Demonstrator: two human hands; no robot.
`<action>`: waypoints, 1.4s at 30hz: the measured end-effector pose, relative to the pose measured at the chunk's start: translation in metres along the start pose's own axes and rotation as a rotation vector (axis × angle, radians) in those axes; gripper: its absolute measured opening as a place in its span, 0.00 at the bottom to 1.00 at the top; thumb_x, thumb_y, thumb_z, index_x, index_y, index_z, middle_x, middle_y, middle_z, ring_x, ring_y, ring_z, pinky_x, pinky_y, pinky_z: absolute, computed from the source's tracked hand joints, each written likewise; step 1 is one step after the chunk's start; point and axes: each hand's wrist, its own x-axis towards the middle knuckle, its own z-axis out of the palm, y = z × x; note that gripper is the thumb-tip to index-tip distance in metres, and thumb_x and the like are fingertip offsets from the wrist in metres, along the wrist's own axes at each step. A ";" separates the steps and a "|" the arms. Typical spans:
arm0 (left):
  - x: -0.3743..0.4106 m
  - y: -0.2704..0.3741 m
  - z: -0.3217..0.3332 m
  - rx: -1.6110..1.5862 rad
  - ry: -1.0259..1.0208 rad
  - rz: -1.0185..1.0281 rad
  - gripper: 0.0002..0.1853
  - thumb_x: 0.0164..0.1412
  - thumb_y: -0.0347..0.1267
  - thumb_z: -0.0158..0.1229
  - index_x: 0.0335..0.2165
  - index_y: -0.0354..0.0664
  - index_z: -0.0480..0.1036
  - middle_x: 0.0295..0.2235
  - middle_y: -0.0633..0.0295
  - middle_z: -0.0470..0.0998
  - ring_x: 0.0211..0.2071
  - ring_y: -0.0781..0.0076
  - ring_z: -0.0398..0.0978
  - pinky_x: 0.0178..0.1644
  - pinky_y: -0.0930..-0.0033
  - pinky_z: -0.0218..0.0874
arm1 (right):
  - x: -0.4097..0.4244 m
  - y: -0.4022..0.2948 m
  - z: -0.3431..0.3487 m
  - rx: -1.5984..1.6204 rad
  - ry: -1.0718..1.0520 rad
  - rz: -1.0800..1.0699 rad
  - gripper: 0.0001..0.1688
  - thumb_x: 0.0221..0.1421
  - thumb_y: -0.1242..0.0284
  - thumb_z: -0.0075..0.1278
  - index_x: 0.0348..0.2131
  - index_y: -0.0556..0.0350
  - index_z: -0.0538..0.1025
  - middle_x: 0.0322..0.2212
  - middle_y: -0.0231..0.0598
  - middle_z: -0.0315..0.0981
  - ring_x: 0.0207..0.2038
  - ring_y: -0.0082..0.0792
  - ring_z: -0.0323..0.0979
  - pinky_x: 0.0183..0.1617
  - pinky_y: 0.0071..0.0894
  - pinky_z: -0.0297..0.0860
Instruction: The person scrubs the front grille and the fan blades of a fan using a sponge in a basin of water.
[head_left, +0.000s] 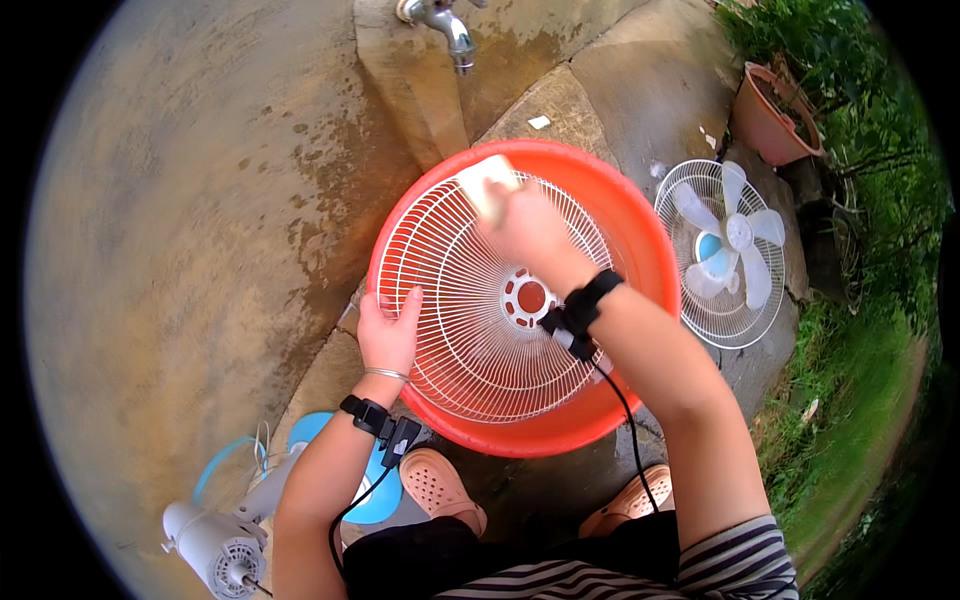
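Observation:
A round white wire fan grille (480, 330) rests tilted inside a large orange-red plastic basin (645, 225). My left hand (390, 334) grips the grille's left rim, thumb on top of the wires and the fingers partly hidden. In my right hand (517, 217) is a pale yellow-white block, likely a sponge (484, 180), slightly blurred, held against the upper wires of the grille. Through the ring at the grille's centre the red of the basin shows. Both wrists wear black straps with cables.
A chrome tap (454, 37) juts out above the basin. To the right lie another fan grille (742, 334) with translucent blades (739, 232) on it, and a terracotta-coloured plant pot (772, 120). A fan motor (217, 551) and blue base (382, 495) are at lower left.

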 end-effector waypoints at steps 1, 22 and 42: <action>0.000 -0.003 -0.002 -0.012 0.001 0.013 0.18 0.60 0.34 0.65 0.35 0.34 0.64 0.32 0.57 0.78 0.31 0.78 0.75 0.35 0.74 0.68 | -0.009 -0.019 0.003 0.007 -0.030 -0.104 0.34 0.49 0.58 0.54 0.55 0.49 0.73 0.39 0.63 0.71 0.37 0.55 0.77 0.45 0.43 0.75; -0.004 0.007 -0.003 -0.067 -0.018 -0.034 0.14 0.61 0.29 0.62 0.37 0.35 0.65 0.33 0.59 0.79 0.32 0.78 0.77 0.35 0.76 0.70 | -0.013 -0.009 -0.014 0.119 -0.151 -0.316 0.35 0.46 0.59 0.56 0.55 0.44 0.74 0.39 0.58 0.73 0.38 0.53 0.77 0.46 0.45 0.74; -0.003 0.135 0.005 0.421 -0.219 0.428 0.26 0.50 0.44 0.70 0.36 0.35 0.68 0.30 0.51 0.80 0.31 0.59 0.80 0.35 0.63 0.70 | -0.008 -0.001 -0.155 0.410 -0.018 0.113 0.33 0.42 0.59 0.57 0.50 0.51 0.78 0.37 0.59 0.77 0.39 0.49 0.78 0.48 0.41 0.73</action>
